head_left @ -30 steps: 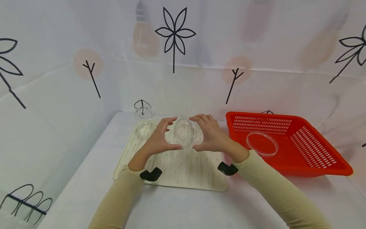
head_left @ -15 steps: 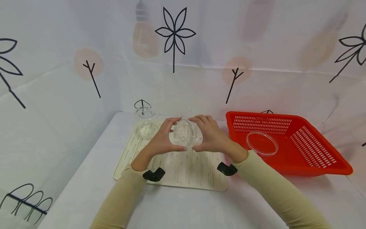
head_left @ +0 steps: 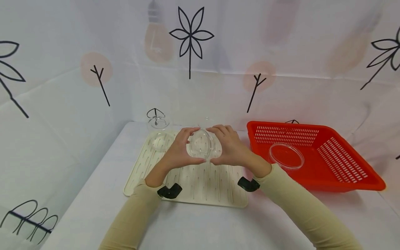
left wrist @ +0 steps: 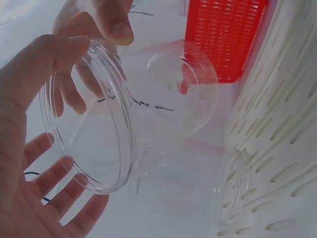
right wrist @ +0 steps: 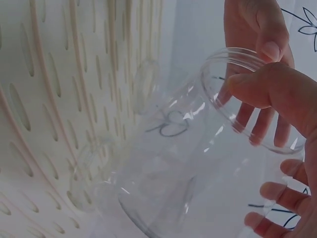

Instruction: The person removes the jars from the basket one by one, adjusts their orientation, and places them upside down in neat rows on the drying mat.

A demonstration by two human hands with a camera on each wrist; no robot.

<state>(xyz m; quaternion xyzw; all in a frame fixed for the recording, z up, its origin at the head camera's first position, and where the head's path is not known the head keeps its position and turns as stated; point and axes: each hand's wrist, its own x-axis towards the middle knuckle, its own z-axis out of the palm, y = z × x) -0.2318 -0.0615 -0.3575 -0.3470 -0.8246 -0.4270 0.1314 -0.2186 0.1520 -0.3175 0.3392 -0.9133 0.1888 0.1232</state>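
A clear, see-through jar [head_left: 200,144] with a ridged round rim is between my two hands, above the ribbed cream mat [head_left: 206,187]. My left hand [head_left: 179,151] grips its rim from the left, thumb on one side and fingers on the other. From the right, my right hand [head_left: 230,147] holds the same rim. In the left wrist view the rim [left wrist: 128,148] stands nearest, with the round base [left wrist: 205,106] farther off. The right wrist view shows the jar's body [right wrist: 173,153] slanting away from the right thumb.
A red perforated basket [head_left: 340,156] stands on the right, with a clear round piece [head_left: 286,168] inside. Another clear container [head_left: 160,141] is at the mat's back left corner. Faint clear outlines [head_left: 205,121] show behind the hands. A patterned white cloth [head_left: 218,93] hangs behind.
My left hand has moved a little to the right, closer to the right hand along the rim. The right hand, basket and mat look the same.
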